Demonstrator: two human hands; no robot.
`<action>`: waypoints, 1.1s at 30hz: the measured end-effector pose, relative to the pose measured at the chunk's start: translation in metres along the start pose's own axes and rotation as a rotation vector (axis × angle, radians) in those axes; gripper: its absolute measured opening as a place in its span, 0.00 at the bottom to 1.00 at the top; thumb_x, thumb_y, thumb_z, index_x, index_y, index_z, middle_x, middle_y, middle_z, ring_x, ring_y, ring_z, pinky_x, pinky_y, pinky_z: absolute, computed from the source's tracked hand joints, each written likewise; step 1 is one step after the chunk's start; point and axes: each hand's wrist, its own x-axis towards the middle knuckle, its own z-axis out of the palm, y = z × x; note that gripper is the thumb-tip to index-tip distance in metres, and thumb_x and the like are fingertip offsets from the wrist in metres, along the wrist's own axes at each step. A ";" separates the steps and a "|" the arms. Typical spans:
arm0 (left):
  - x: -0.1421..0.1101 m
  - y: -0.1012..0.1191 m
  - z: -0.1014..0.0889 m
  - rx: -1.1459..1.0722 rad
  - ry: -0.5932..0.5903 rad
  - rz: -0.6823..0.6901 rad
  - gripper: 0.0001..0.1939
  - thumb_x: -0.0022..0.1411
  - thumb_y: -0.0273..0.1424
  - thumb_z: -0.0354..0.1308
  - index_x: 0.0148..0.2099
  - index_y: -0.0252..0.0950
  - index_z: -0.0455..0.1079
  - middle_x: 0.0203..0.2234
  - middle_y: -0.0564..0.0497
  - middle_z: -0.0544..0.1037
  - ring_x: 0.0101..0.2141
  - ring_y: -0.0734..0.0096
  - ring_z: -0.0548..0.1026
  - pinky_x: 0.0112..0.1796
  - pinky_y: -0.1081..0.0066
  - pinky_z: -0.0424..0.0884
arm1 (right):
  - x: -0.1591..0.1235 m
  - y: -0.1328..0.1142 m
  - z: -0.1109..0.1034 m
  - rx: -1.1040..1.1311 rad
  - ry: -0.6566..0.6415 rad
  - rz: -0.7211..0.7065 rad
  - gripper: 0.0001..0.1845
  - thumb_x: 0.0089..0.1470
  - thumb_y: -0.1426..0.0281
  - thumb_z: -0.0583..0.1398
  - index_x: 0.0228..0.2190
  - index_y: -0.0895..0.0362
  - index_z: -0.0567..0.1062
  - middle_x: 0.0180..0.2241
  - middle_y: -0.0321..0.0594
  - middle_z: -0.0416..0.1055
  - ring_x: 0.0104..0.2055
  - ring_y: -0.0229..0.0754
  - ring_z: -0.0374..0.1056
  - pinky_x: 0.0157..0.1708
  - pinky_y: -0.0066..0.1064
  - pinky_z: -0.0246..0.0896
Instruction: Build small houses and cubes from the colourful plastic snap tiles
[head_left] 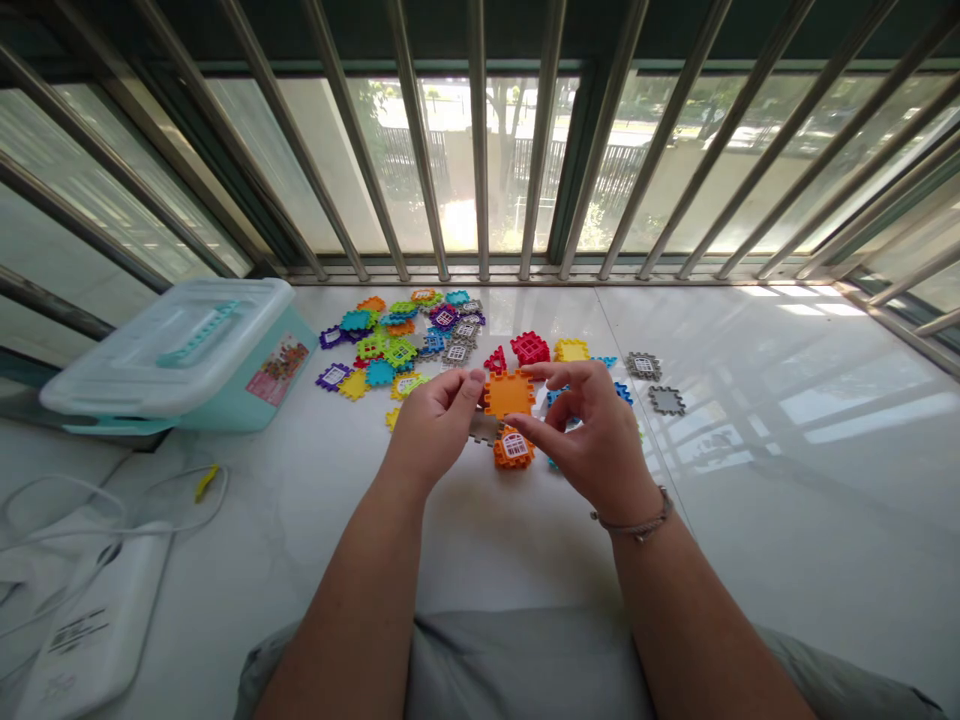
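Note:
My left hand (pixel 435 425) is closed on the left edge of an orange square interlocking tile (pixel 508 394) with notched edges. My right hand (pixel 589 425) grips the same tile at its right side, index finger at the top edge and thumb at the bottom. Just under the left fingers is a grey tile (pixel 485 428); whether the fingers touch it I cannot tell. Below the held tile sits an orange window tile (pixel 514 450) with a white pattern. Blue pieces (pixel 622 392) lie partly hidden behind my right hand.
Beyond my hands are a heap of coloured tiles (pixel 401 350), a red tile (pixel 530 347), a yellow tile (pixel 571 350) and grey tiles (pixel 667 401). A lidded teal box (pixel 225 385) stands left, near a white power strip (pixel 105 620) with cables. Metal bars (pixel 480 180) border the floor.

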 end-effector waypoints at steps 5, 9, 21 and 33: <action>-0.002 0.004 0.001 -0.249 -0.072 -0.098 0.29 0.68 0.62 0.65 0.38 0.38 0.77 0.28 0.52 0.78 0.24 0.73 0.71 0.24 0.73 0.68 | 0.000 -0.001 0.000 0.081 -0.057 0.029 0.29 0.61 0.49 0.75 0.46 0.47 0.65 0.60 0.44 0.82 0.24 0.33 0.70 0.27 0.33 0.70; -0.003 0.008 -0.002 -0.213 -0.115 -0.081 0.26 0.69 0.57 0.67 0.34 0.38 0.75 0.25 0.54 0.71 0.25 0.75 0.66 0.24 0.74 0.65 | -0.001 0.000 0.000 0.054 -0.059 0.019 0.29 0.60 0.49 0.75 0.46 0.47 0.65 0.58 0.42 0.83 0.25 0.33 0.70 0.27 0.32 0.69; -0.003 0.008 -0.003 -0.140 -0.076 -0.081 0.25 0.72 0.53 0.64 0.32 0.39 0.71 0.24 0.55 0.68 0.24 0.74 0.64 0.23 0.74 0.64 | -0.001 -0.003 -0.002 -0.128 -0.112 -0.001 0.25 0.59 0.56 0.76 0.50 0.48 0.73 0.53 0.41 0.83 0.28 0.36 0.73 0.31 0.33 0.71; -0.004 0.009 -0.003 -0.077 -0.047 -0.079 0.24 0.72 0.53 0.63 0.33 0.39 0.72 0.24 0.56 0.67 0.25 0.74 0.63 0.24 0.73 0.63 | -0.001 -0.002 -0.001 -0.119 -0.118 -0.033 0.23 0.63 0.58 0.74 0.52 0.47 0.72 0.58 0.39 0.82 0.29 0.36 0.75 0.34 0.33 0.72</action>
